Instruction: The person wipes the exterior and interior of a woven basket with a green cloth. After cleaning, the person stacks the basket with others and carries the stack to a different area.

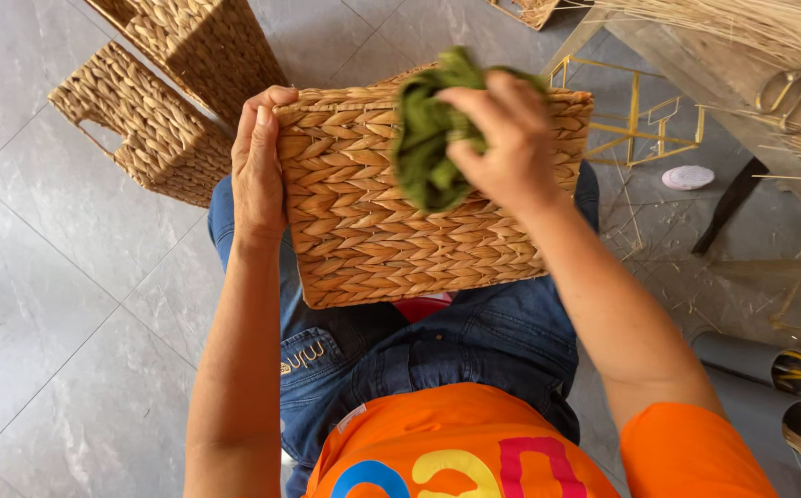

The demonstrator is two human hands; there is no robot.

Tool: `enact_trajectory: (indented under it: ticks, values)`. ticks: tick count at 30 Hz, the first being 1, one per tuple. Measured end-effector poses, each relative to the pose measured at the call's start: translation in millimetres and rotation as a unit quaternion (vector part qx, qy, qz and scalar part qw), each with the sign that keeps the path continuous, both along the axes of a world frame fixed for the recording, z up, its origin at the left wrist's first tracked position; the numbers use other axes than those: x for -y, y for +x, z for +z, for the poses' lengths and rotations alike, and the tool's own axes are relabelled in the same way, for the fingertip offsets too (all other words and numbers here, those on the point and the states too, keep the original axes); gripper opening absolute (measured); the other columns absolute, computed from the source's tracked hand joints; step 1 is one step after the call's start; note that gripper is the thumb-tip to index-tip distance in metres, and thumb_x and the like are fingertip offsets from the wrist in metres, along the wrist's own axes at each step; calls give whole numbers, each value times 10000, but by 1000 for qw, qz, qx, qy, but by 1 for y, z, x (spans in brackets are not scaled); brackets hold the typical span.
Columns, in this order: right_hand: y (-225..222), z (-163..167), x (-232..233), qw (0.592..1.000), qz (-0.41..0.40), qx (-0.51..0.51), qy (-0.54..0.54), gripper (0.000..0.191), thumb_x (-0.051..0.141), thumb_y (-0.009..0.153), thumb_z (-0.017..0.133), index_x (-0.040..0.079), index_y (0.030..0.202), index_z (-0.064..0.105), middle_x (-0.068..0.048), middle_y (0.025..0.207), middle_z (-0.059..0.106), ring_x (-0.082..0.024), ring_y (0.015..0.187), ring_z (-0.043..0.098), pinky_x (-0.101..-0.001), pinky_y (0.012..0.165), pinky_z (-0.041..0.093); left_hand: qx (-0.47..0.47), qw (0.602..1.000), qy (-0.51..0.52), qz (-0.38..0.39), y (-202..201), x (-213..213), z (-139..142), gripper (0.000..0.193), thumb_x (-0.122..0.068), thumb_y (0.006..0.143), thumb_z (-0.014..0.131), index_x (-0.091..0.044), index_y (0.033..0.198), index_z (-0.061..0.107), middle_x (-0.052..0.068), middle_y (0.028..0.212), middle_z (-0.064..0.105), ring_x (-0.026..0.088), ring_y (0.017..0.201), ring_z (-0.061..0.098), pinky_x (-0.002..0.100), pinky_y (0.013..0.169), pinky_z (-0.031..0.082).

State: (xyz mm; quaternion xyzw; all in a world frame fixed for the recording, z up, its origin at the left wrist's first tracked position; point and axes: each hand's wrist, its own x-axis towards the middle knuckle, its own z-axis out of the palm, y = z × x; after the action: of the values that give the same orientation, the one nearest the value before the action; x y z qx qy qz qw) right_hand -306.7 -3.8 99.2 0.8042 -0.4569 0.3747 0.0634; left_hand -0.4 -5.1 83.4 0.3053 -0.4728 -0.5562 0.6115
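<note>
A woven straw basket (363, 231) rests on my lap, its flat braided side turned up. My left hand (258, 166) grips its left edge, fingers curled over the top corner. My right hand (509, 138) is shut on a crumpled green cloth (428, 148) and presses it against the basket's upper middle. I sit in blue jeans and an orange shirt.
Two more woven baskets (156, 120) (207, 41) stand on the grey tiled floor at the upper left. A gold wire frame (640, 115) lies at the upper right, beside a table with straw and scissors (799, 83). Grey tubes (760, 364) and straw scraps lie at the right.
</note>
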Motion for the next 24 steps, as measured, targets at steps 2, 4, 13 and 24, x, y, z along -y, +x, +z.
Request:
enact_trajectory:
  ticks: [2,4,13,24]
  values:
    - [-44,3,-10,999,-32,34,22,360,-5,894,742,104,1233,686,-119,1152,652,-306,1108,654,-432,975,540,-9,1000,9,-1,-1,-4,5,330,-388,1151,499,-109,1292,603,40,1241,621,132,1182,570,304,1099,476]
    - [-68,4,-14,992,-64,103,45,301,3,965,709,79,1252,663,-136,1215,661,-308,1158,669,-422,1028,552,-5,1000,6,2,-2,-4,8,324,-389,1151,500,-113,1290,599,43,1243,625,136,1192,570,301,1105,468]
    - [46,-28,-47,989,-31,143,38,372,65,912,889,196,1204,700,-150,1482,585,-294,1342,627,-397,1084,601,57,997,3,44,-2,3,-3,308,-365,1160,461,-121,1265,616,39,1172,618,115,1109,571,287,1039,489]
    - [87,-33,-82,984,169,-22,55,541,176,794,919,210,1272,668,-55,1509,548,-297,1379,529,-384,1061,502,48,998,-21,39,5,-7,-4,294,-361,1176,474,-129,1295,609,23,1285,608,127,1213,576,293,1120,486]
